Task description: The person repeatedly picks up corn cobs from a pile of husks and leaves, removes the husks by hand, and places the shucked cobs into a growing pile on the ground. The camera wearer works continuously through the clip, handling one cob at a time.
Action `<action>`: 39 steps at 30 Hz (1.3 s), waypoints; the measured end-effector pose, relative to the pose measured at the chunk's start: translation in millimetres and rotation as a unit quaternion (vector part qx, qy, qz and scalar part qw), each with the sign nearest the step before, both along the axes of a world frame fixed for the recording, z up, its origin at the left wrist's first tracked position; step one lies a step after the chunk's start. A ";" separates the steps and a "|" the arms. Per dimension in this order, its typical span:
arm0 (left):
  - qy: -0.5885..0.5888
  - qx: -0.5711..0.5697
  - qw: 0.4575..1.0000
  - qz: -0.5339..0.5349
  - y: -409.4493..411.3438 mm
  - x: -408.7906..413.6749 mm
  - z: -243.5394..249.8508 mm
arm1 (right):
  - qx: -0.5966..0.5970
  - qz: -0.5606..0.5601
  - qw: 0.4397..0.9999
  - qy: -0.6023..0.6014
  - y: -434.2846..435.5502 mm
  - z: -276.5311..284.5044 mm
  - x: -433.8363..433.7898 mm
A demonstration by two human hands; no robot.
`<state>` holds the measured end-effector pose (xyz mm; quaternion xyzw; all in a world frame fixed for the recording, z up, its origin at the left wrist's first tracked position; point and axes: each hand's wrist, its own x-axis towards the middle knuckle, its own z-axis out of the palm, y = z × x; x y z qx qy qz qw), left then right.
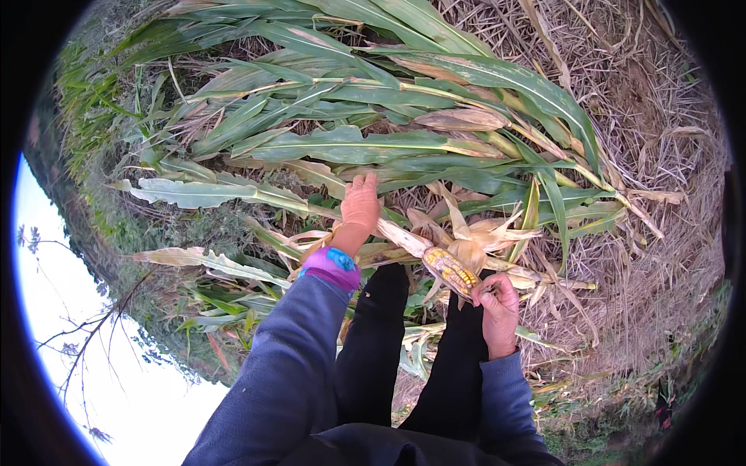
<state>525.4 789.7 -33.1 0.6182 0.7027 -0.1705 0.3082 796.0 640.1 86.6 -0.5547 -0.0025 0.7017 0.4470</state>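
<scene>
An ear of yellow corn [451,271], partly bared of its pale husk, lies slanting in front of my legs. My right hand [497,297] pinches its tip between thumb and fingers. Farther up on the left, my left hand [361,205] rests over a leafy corn stalk beside the ear's base; its fingertips point away from me, and whether they grip anything cannot be told. Dry, peeled husks [469,242] spread just beyond the ear.
Cut corn stalks with long green leaves [349,145] lie across the ground ahead. A dry husked ear [463,119] sits among them. Straw litter [653,279] covers the ground on the right; bushes and weeds [111,157] stand at the left.
</scene>
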 end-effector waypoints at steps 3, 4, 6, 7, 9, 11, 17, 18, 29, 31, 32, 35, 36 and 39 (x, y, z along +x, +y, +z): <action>-0.139 0.171 0.973 -0.069 21.4 13.4 44.0 | 0.003 -0.016 1.000 -0.020 10.6 -11.1 -1.8; -0.184 0.202 0.959 -0.076 29.6 27.6 70.1 | -0.001 -0.020 1.000 -0.013 16.5 -12.9 -3.3; -0.297 0.047 0.953 0.025 15.3 48.0 98.6 | 0.017 -0.033 0.999 0.010 32.4 -15.0 -12.8; -0.363 -0.129 0.904 0.183 2.4 58.6 105.7 | 0.027 -0.037 0.999 0.021 39.8 -18.1 -16.0; -0.402 -0.210 0.877 0.159 -46.4 62.6 77.1 | 0.051 -0.079 0.993 0.068 48.8 -31.0 -23.9; -0.454 -0.227 0.818 0.269 -53.1 64.3 75.6 | 0.041 -0.143 0.986 0.082 57.6 -39.2 -34.9; -0.471 -0.157 0.830 0.256 -51.2 43.0 83.4 | 0.012 -0.307 0.910 0.279 44.2 -81.0 -85.8; -0.465 -0.118 0.839 0.258 -55.3 41.1 84.7 | -0.004 -0.315 0.904 0.290 43.0 -81.5 -92.5; -0.453 0.158 0.663 0.574 -26.8 6.0 31.8 | -0.052 0.042 0.865 0.497 7.2 -44.4 -74.3; -0.420 0.135 0.652 0.616 -25.0 -8.9 25.1 | -0.069 0.187 0.835 0.513 6.5 -29.7 -52.7; -0.405 0.125 0.646 0.635 -24.6 -14.2 22.1 | -0.056 0.249 0.831 0.495 -1.8 -30.5 -46.9; -0.407 0.095 0.653 0.631 -37.3 -19.4 23.4 | -0.076 0.380 0.821 0.419 9.4 -12.2 -40.5; -0.420 0.098 0.649 0.626 -35.9 -10.9 27.2 | -0.080 0.407 0.831 0.369 6.5 -9.9 -46.1; -0.440 0.117 0.672 0.584 -32.8 9.7 41.0 | -0.026 0.451 0.846 0.283 20.1 -5.7 -42.2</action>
